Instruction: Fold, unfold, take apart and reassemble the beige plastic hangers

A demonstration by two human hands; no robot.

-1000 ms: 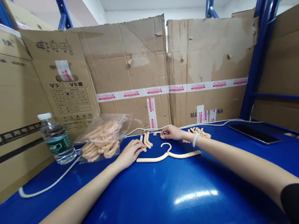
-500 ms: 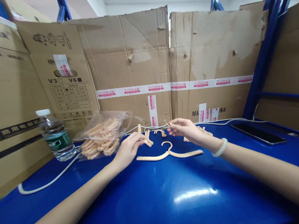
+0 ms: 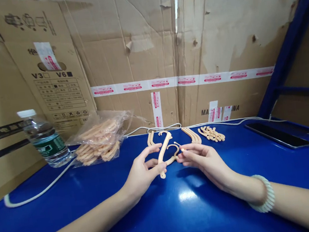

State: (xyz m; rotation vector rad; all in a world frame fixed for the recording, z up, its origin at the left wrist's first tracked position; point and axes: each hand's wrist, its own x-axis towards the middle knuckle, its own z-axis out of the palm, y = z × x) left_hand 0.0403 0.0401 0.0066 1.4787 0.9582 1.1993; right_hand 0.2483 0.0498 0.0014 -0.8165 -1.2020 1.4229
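Blue table (image 3: 122, 224): near edge cut off.
Right hand (image 3: 204, 158): fingers pinched together on slim piece.
Left hand (image 3: 140, 171): fingers half-curled, gripping hanger arm.
Joined hanger (image 3: 172, 160): on table, arms mostly hidden.
Hanger arm (image 3: 163, 151): slanted, held aloft.
Slim piece (image 3: 183, 150): largely covered, possibly a hook.

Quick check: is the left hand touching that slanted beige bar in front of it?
Touching. The head view shows the left hand holding the beige bar near its lower end, the thumb lying across it.
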